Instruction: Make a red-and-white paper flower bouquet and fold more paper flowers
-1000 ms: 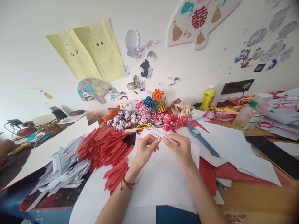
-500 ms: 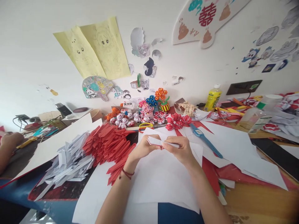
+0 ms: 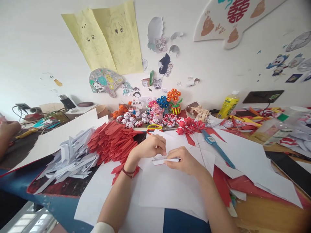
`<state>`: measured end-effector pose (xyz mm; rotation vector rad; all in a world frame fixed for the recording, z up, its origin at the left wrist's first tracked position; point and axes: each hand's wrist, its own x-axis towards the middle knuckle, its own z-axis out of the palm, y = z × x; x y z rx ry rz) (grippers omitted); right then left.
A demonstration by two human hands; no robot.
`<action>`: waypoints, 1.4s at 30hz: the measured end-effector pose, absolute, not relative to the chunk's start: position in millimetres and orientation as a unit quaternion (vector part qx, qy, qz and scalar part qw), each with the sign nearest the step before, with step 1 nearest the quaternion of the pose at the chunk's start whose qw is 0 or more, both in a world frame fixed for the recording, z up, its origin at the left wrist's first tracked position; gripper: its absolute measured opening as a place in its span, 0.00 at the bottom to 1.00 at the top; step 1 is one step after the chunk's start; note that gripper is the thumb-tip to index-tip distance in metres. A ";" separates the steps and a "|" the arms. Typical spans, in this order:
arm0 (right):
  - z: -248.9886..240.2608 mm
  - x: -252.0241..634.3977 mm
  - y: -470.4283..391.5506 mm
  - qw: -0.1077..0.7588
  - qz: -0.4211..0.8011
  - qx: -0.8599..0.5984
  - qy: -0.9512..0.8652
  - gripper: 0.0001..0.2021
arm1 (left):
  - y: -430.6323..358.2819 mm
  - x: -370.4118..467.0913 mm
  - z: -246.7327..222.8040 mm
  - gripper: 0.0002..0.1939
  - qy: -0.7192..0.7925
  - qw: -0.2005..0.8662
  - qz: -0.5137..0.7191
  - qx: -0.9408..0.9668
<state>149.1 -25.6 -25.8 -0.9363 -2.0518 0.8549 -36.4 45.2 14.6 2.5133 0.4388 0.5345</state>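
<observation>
Folded white paper (image 3: 160, 160) is pinched between the thumb and fingers of my right hand (image 3: 181, 160), above large white sheets (image 3: 170, 191). My left hand (image 3: 153, 146) is bent over the paper's upper edge, its fingers curled and close together; whether it grips anything there is too small to tell. Left of my hands lie a heap of red folded strips (image 3: 113, 142) and a heap of white folded strips (image 3: 70, 155). Red-and-white paper balls (image 3: 188, 125) sit beyond my hands.
A blue watch (image 3: 218, 149) lies to the right on white paper. Farther back stand a yellow bottle (image 3: 227, 105) and a striped flower pot (image 3: 176, 109). Yellow-handled scissors (image 3: 155, 127) lie behind my hands. Another person's hand (image 3: 9, 129) is at the far left.
My left hand has let go of the paper's left end and risen over it, fingers curled down. My right hand has moved slightly lower with the paper. The view has shifted left.
</observation>
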 end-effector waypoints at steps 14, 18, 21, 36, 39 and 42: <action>-52.2 146.2 -8.2 0.457 0.010 -0.496 -0.739 0.17 | 10.2 -14.0 4.5 0.11 0.321 -0.183 0.191 0.909; -47.1 145.7 -11.9 0.511 -0.014 -0.492 -0.705 0.15 | 2.9 -7.7 -0.8 0.13 0.330 -0.155 0.268 0.892; -40.4 145.0 -16.6 0.556 0.019 -0.485 -0.674 0.13 | -2.1 -1.9 -3.8 0.15 0.349 -0.060 0.351 0.867; -23.3 142.3 -26.3 0.631 0.186 -0.466 -0.592 0.14 | -2.4 7.7 -0.1 0.18 0.358 0.456 0.475 0.662; -24.4 142.6 -24.8 0.638 0.207 -0.462 -0.580 0.13 | -0.9 8.1 -2.1 0.18 0.333 0.514 0.475 0.632; -26.6 143.4 -23.6 0.638 0.215 -0.465 -0.575 0.12 | -1.7 8.4 -2.2 0.18 0.340 0.507 0.470 0.638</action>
